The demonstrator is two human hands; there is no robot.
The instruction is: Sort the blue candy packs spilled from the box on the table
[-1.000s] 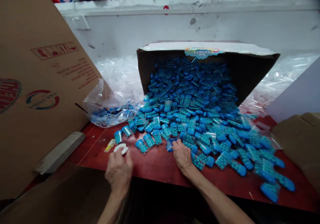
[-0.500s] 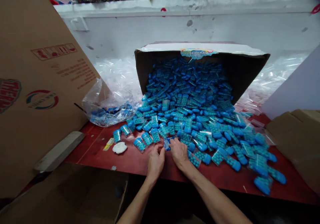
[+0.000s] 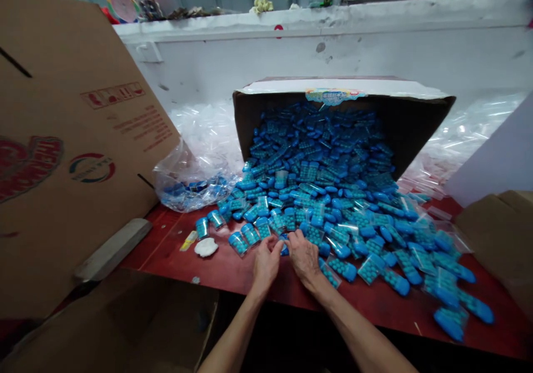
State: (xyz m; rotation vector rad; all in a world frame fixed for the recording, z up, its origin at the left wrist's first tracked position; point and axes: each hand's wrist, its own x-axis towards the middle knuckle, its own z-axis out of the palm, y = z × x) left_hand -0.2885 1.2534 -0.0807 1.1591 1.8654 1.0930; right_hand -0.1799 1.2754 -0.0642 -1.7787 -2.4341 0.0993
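Your forearms come in over the near edge of the red table, and your two hands meet just past it. Your left hand has its fingers bent, thumb and forefinger drawn in toward each other; your right hand is curled with its back up, fingertips pointing away from you and in to the left. Between those two sets of fingertips sits a small blue piece: it lies right of your left fingertips and left of your right ones, so neither hand is clearly nearer. Your fingers cover much of it; its long axis cannot be made out, and I cannot tell whether either hand truly pinches it or only touches it. Near your left hand, to its left, three blue-capped packs lie slanted side by side; a white lump rests farther left. Past your fingertips the heap of packs spills toward you from a cardboard box, with a clear bag off to the left.
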